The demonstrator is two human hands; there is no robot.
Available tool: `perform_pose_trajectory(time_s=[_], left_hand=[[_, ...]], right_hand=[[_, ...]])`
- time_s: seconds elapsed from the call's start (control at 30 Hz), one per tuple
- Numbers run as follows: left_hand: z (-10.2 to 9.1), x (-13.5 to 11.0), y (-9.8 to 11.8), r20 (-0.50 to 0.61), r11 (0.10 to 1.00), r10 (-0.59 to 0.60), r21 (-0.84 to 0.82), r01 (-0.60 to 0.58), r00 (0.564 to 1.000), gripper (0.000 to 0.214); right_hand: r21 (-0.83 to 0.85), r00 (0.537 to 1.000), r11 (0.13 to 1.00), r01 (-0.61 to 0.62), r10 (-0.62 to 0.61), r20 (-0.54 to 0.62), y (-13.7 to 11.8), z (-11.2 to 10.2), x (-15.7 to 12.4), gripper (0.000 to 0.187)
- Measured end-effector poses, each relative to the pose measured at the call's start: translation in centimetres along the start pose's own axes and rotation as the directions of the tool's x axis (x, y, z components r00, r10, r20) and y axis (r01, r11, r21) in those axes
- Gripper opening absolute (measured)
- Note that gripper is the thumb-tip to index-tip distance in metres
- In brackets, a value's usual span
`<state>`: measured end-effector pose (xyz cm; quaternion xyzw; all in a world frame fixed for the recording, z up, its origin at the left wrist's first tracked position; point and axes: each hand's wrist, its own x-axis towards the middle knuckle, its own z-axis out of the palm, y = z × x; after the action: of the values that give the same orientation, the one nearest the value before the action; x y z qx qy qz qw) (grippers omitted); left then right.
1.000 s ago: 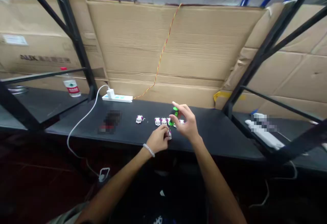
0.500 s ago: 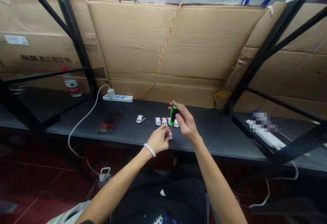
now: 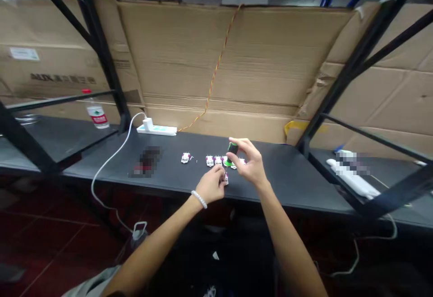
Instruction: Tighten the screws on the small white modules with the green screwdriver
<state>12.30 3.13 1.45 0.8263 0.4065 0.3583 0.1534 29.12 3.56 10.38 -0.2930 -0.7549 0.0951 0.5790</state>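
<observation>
We hold screwdriver [image 3: 232, 153] in closed right hand [image 3: 249, 164], above black bench [image 3: 287, 179]: light, stiff, grip by handle. Left hand [image 3: 211, 187] curled at small white module [image 3: 225, 179], grip unclear; module fragile, take by edges.

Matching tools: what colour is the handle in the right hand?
The screwdriver handle is black and bright green; head view.

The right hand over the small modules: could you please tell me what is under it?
White-and-magenta modules sit on the black bench under the right hand; the green-and-black handle it holds hides parts of them.
</observation>
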Motion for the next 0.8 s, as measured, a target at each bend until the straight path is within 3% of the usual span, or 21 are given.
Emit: perform_pose_trajectory(time_s=[0.1,0.3,0.47,0.67,0.8], left_hand=[[-0.06,-0.03,0.03,-0.005,1.000,-0.005,0.002,0.005,1.000,0.019],[-0.04,-0.05,-0.04,-0.005,1.000,0.006,-0.005,-0.006,1.000,0.018],[0.00,0.01,-0.04,-0.006,1.000,-0.002,0.013,0.002,1.000,0.017],[-0.07,-0.02,0.05,-0.005,1.000,-0.001,0.020,0.001,1.000,0.017],[-0.04,0.00,0.01,-0.004,1.000,-0.001,0.032,0.001,1.000,0.016]], right_hand=[[-0.115,0.999,0.993,0.022,-0.027,-0.046,-0.28,-0.20,0.02,0.037],[0.062,0.999,0.997,-0.038,0.035,0.040,-0.37,-0.56,0.09,0.041],[-0.119,1.000,0.993,0.018,-0.020,-0.016,-0.71,-0.84,0.37,0.036],[0.076,0.993,0.995,-0.058,0.049,0.108,-0.48,-0.86,0.10,0.045],[-0.086,0.999,0.996,-0.035,0.037,0.023,-0.64,-0.86,0.31,0.037]])
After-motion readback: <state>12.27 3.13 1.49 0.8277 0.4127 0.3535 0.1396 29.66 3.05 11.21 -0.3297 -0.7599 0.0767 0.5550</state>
